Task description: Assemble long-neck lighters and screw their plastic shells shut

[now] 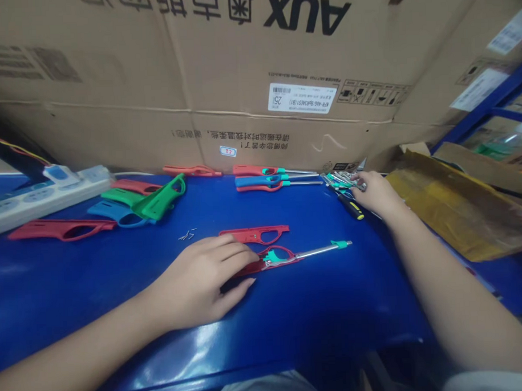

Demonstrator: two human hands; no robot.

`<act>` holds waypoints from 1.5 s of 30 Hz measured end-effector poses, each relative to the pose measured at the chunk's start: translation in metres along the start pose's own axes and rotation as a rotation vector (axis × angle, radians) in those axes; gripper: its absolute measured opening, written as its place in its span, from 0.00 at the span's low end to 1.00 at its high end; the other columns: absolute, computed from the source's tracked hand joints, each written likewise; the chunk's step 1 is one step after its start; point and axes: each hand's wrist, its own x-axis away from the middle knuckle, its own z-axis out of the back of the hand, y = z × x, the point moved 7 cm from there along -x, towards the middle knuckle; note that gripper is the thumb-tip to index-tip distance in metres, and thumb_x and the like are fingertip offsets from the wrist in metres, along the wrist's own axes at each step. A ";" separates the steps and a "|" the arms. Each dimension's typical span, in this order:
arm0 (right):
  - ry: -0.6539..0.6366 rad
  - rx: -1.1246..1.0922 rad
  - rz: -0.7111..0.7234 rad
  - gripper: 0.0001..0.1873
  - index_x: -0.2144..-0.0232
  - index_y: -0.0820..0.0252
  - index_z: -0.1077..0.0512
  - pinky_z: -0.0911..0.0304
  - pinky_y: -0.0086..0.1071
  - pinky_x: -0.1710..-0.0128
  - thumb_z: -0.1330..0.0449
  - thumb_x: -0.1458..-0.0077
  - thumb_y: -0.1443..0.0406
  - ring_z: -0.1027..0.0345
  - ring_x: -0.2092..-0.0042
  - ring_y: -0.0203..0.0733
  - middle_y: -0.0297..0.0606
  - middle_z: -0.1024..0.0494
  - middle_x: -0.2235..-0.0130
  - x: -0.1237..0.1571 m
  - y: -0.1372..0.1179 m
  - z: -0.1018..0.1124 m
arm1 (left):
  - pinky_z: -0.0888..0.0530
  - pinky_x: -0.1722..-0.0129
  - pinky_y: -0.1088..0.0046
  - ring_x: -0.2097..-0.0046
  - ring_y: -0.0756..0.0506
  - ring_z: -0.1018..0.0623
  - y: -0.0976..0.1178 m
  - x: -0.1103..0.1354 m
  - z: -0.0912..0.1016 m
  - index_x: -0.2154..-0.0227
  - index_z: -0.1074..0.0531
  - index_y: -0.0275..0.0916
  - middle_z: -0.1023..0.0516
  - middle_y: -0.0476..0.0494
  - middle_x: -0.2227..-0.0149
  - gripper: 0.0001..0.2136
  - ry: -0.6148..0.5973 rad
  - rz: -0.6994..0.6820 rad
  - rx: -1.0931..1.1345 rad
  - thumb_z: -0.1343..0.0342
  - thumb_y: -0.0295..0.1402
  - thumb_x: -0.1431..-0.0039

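My left hand (214, 271) is curled over the rear of an opened red gas lighter (250, 268) on the table, thumb on the near side. The lighter has a green trigger (272, 256) and a metal tube (316, 252) with a green piece near its tip. Just beyond it lies a loose red handle half (256, 235). My right hand (374, 192) is closed at the edge of a pile of metal and green parts (341, 180); what its fingertips pinch is hidden. A black and yellow screwdriver (351, 206) lies against that pile.
Lighters with tubes (260, 181) lie at the back. Red, green and blue handle shells (158, 202) and a white power strip (47, 194) are at left. Small screws (187, 234) lie beyond my left hand. A large cardboard box (218, 77) walls the back; taped cardboard (454, 211) sits right.
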 end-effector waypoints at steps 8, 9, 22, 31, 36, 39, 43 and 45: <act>-0.026 0.074 -0.046 0.19 0.52 0.55 0.21 0.36 0.58 0.45 0.46 0.42 0.66 0.36 0.41 0.64 0.48 0.25 0.42 -0.001 0.013 -0.014 | 0.26 0.54 0.64 0.53 0.42 0.21 -0.004 0.001 -0.006 0.50 0.26 0.43 0.19 0.45 0.53 0.11 -0.044 0.002 -0.036 0.47 0.33 0.32; -0.023 0.079 -0.070 0.20 0.51 0.55 0.22 0.35 0.58 0.46 0.46 0.43 0.66 0.35 0.41 0.63 0.48 0.25 0.42 -0.002 0.016 -0.015 | 0.26 0.54 0.65 0.53 0.42 0.21 -0.004 0.001 -0.006 0.50 0.26 0.44 0.19 0.46 0.53 0.11 -0.045 0.001 -0.039 0.48 0.32 0.31; -0.023 0.041 -0.191 0.15 0.58 0.59 0.22 0.33 0.41 0.57 0.41 0.48 0.64 0.27 0.53 0.55 0.49 0.20 0.55 -0.009 0.039 -0.019 | 0.26 0.55 0.66 0.53 0.43 0.21 -0.005 0.001 -0.005 0.50 0.25 0.45 0.19 0.46 0.53 0.11 -0.032 -0.020 -0.040 0.49 0.31 0.30; -0.062 -0.023 -0.234 0.13 0.63 0.61 0.21 0.31 0.41 0.59 0.36 0.49 0.60 0.25 0.58 0.54 0.49 0.18 0.61 -0.016 0.053 -0.017 | 0.26 0.55 0.66 0.53 0.43 0.21 -0.006 0.001 -0.007 0.49 0.26 0.45 0.19 0.47 0.52 0.11 -0.041 -0.022 -0.030 0.49 0.31 0.30; -0.023 -0.041 -0.204 0.23 0.47 0.62 0.24 0.33 0.47 0.47 0.46 0.42 0.64 0.29 0.47 0.56 0.53 0.23 0.46 -0.016 0.055 -0.016 | 0.26 0.55 0.66 0.53 0.43 0.21 -0.005 0.002 -0.006 0.49 0.26 0.45 0.19 0.47 0.52 0.11 -0.039 -0.020 -0.035 0.50 0.31 0.29; -0.026 -0.029 -0.193 0.23 0.48 0.59 0.24 0.36 0.55 0.44 0.46 0.45 0.65 0.33 0.43 0.61 0.52 0.26 0.42 -0.012 0.052 -0.022 | 0.26 0.55 0.66 0.53 0.43 0.21 -0.004 0.002 -0.006 0.49 0.26 0.45 0.19 0.47 0.52 0.11 -0.038 -0.019 -0.036 0.50 0.32 0.29; -0.013 -0.022 -0.204 0.20 0.54 0.57 0.21 0.37 0.57 0.45 0.45 0.47 0.65 0.35 0.43 0.64 0.53 0.26 0.45 -0.007 0.048 -0.025 | 0.26 0.55 0.66 0.53 0.42 0.21 -0.004 0.001 -0.006 0.49 0.26 0.45 0.19 0.46 0.52 0.11 -0.039 -0.016 -0.035 0.50 0.32 0.29; 0.005 -0.031 -0.210 0.19 0.56 0.58 0.21 0.36 0.55 0.46 0.45 0.49 0.66 0.33 0.46 0.62 0.52 0.25 0.48 -0.007 0.047 -0.023 | 0.26 0.54 0.66 0.52 0.42 0.21 -0.004 0.001 -0.005 0.49 0.26 0.45 0.19 0.46 0.52 0.11 -0.037 -0.017 -0.034 0.50 0.32 0.29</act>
